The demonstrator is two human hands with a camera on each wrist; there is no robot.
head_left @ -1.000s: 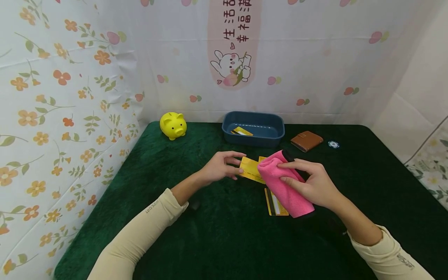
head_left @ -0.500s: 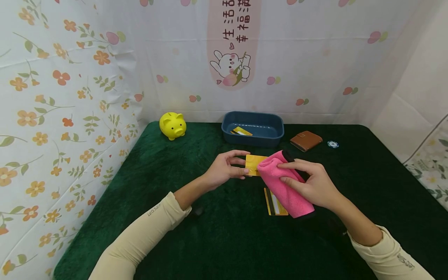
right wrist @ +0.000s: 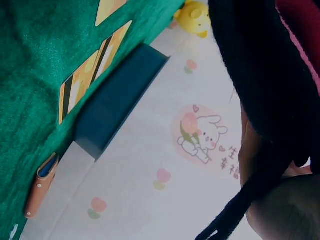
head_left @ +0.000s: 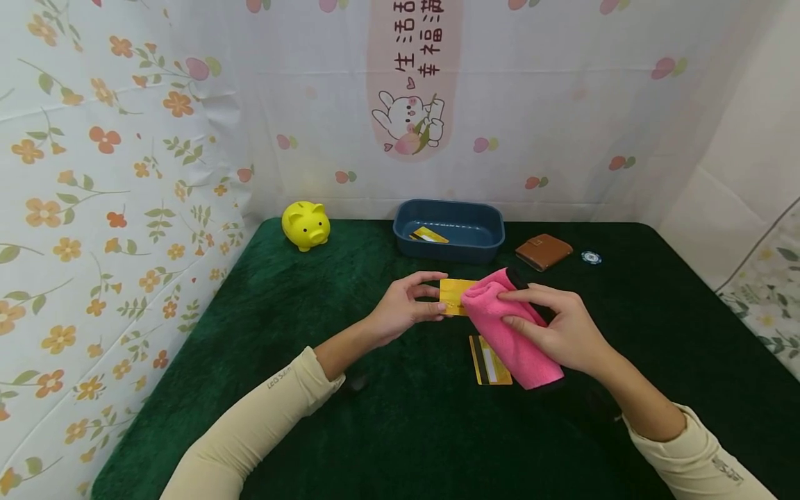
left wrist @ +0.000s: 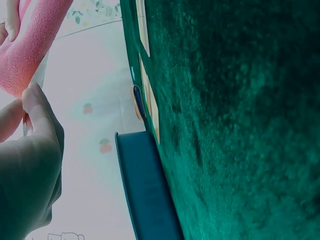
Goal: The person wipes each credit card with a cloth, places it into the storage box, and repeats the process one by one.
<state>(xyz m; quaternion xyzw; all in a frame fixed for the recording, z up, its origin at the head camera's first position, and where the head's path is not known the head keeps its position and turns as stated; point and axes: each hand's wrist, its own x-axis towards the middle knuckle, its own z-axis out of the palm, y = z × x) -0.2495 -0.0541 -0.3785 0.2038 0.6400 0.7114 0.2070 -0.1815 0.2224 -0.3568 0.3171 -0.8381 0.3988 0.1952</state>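
A yellow card [head_left: 453, 288] was pinched by the left grip [head_left: 406, 309] above the tabletop [head_left: 387, 430]; its right end was covered by a pink cloth [head_left: 509, 340], grasped by the right grip [head_left: 565, 323]. Wiping seemed in hand; steady pinching and light strokes appeared called for.

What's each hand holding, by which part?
In the head view, left hand: yellow card, by its left edge; right hand: pink cloth, by its upper part.

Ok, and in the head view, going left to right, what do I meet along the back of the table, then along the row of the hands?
Back: yellow piggy bank, blue tray, brown wallet, round chip.
Hands' row: left hand, held yellow card, pink cloth, right hand.
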